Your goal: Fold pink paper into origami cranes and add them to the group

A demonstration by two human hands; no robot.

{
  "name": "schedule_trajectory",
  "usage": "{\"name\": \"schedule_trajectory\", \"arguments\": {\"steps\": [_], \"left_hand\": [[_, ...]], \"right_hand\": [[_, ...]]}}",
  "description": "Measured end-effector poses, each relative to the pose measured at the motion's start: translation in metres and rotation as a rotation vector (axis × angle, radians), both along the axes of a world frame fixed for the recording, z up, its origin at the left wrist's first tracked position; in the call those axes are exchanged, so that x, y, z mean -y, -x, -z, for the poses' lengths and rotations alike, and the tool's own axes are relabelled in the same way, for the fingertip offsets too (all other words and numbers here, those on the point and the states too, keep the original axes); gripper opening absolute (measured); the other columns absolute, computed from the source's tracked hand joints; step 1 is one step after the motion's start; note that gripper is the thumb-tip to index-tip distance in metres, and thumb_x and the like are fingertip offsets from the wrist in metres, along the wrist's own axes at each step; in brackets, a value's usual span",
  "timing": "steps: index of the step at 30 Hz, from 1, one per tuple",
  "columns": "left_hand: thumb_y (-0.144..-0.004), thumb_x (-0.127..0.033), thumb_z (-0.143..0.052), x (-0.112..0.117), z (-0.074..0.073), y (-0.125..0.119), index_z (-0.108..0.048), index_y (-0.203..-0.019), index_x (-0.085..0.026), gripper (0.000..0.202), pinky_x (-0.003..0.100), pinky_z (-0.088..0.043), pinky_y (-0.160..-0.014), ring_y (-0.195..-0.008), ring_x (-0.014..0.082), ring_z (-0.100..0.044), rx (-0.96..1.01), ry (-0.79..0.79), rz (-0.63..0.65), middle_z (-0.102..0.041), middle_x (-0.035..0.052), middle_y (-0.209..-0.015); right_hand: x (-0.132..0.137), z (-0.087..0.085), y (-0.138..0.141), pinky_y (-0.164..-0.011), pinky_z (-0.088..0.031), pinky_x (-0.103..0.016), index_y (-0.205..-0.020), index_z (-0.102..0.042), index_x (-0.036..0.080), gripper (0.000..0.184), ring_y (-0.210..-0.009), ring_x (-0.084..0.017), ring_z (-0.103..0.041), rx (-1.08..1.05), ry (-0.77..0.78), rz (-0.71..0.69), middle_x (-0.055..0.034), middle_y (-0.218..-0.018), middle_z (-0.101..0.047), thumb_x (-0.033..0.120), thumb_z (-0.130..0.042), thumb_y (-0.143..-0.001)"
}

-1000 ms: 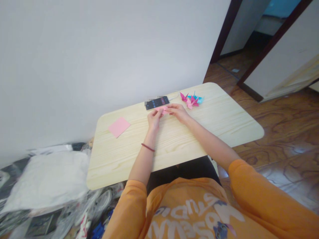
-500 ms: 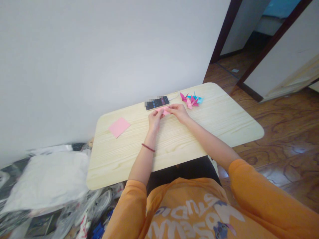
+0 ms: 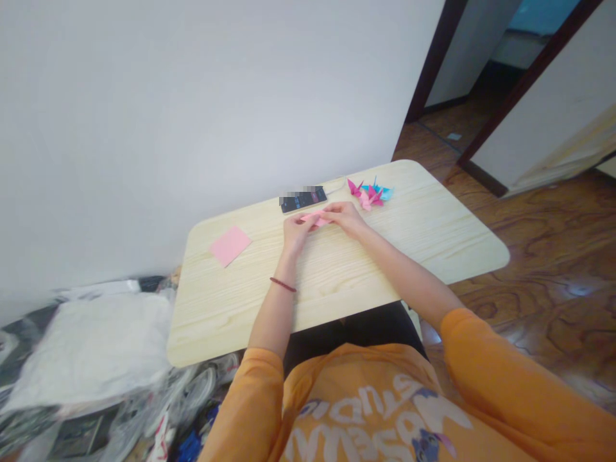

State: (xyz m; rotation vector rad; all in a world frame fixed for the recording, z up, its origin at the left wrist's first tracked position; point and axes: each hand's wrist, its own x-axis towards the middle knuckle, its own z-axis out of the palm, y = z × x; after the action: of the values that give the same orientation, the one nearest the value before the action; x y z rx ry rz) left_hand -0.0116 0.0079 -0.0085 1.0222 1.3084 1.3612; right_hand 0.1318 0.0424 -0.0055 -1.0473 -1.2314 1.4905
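The left grip [image 3: 297, 231] and right grip [image 3: 345, 218] are closed, pinching the folded pink paper [image 3: 315, 219] evenly from either end; a pink square [image 3: 230, 246] lies left on the worktop [image 3: 385, 269].

The left hand [image 3: 297, 232] and right hand [image 3: 346, 218] meet just above the centre of the frame, fingers pinched toward each other. The left forearm [image 3: 275, 308] rises from the bottom, while the right forearm [image 3: 404, 273] slants in from the lower right
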Motion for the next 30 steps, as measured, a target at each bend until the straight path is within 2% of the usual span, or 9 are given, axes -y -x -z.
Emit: {"name": "schedule_trajectory", "arguments": {"steps": [7, 13, 20, 27, 30], "left_hand": [[-0.057, -0.026, -0.076, -0.002, -0.001, 0.002, -0.071, -0.068, -0.012, 0.018, 0.023, -0.052, -0.057, -0.055, 0.0101, -0.059, 0.041, -0.028, -0.017, -0.068, 0.0036, -0.064], [-0.055, -0.025, -0.077, -0.003, -0.003, 0.002, -0.07, -0.066, -0.013, 0.017, 0.023, -0.053, -0.056, -0.055, 0.0102, -0.06, 0.083, -0.009, -0.044, -0.068, 0.0039, -0.064], [-0.055, -0.024, -0.075, -0.001, -0.006, 0.001, -0.069, -0.063, -0.014, 0.014, 0.021, -0.052, -0.057, -0.057, 0.0097, -0.06, 0.082, -0.013, -0.081, -0.066, 0.0007, -0.06], [-0.058, -0.023, -0.072, 0.0, -0.008, 0.003, -0.067, -0.06, -0.014, 0.011, 0.025, -0.055, -0.063, -0.06, 0.0116, -0.063, 0.077, -0.006, -0.008, -0.068, 0.0017, -0.063], [-0.061, -0.024, -0.071, -0.001, -0.01, 0.007, -0.066, -0.059, -0.013, 0.012, 0.028, -0.057, -0.067, -0.061, 0.0125, -0.064, 0.068, 0.007, 0.061, -0.069, 0.0026, -0.065]], "right_hand": [[-0.004, -0.007, -0.007, -0.059, -0.047, -0.022, -0.065, -0.07, 0.016, 0.013, -0.059, -0.01, -0.058, -0.011, 0.087, -0.059, -0.0007, -0.063, -0.068, 0.018, -0.077, -0.055], [-0.007, -0.01, -0.013, -0.057, -0.048, -0.022, -0.058, -0.067, 0.014, 0.008, -0.053, -0.009, -0.056, 0.007, 0.146, -0.016, -0.0015, -0.056, -0.064, 0.014, -0.075, -0.058], [-0.003, -0.007, -0.009, -0.056, -0.047, -0.02, -0.066, -0.069, 0.015, 0.016, -0.062, -0.011, -0.061, -0.047, 0.11, -0.062, -0.004, -0.069, -0.07, 0.026, -0.079, -0.06], [-0.002, -0.009, -0.008, -0.056, -0.045, -0.022, -0.065, -0.069, 0.015, 0.018, -0.058, -0.01, -0.058, 0.022, 0.059, -0.046, -0.0022, -0.065, -0.068, 0.025, -0.08, -0.056], [-0.005, -0.01, -0.01, -0.056, -0.045, -0.023, -0.064, -0.068, 0.015, 0.018, -0.06, -0.011, -0.058, 0.023, 0.069, -0.025, -0.0021, -0.064, -0.067, 0.024, -0.08, -0.054]]}}
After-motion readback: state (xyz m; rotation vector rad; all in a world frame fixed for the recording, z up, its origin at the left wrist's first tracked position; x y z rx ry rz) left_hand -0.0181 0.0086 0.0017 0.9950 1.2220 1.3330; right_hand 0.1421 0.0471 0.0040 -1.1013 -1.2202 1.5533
